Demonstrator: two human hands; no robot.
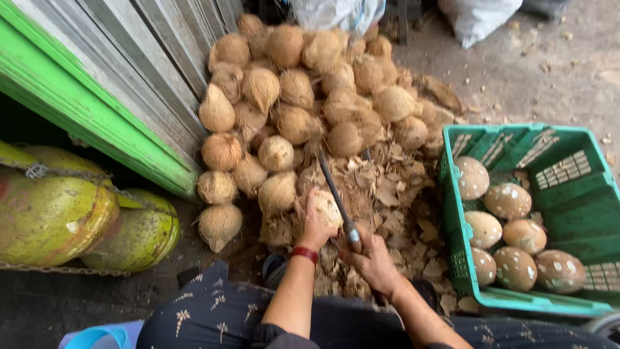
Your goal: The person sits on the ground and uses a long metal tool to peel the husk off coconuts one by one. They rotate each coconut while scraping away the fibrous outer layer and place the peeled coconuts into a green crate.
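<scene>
My left hand [312, 223] grips a partly husked coconut [328, 207] down on the ground, among brown husk scraps. My right hand [371, 258] holds the handle of a long dark knife [334, 190]. Its blade slants up and to the left across the coconut. A red band sits on my left wrist. My knees, in dark patterned fabric, fill the bottom of the view.
A heap of brown hairy coconuts [303, 97] rises ahead against a grey wall with a green sill [84, 110]. A green plastic crate [568, 213] at right holds several peeled coconuts. Green gas cylinders [58, 213] lie at left. Husk scraps [394, 200] cover the floor.
</scene>
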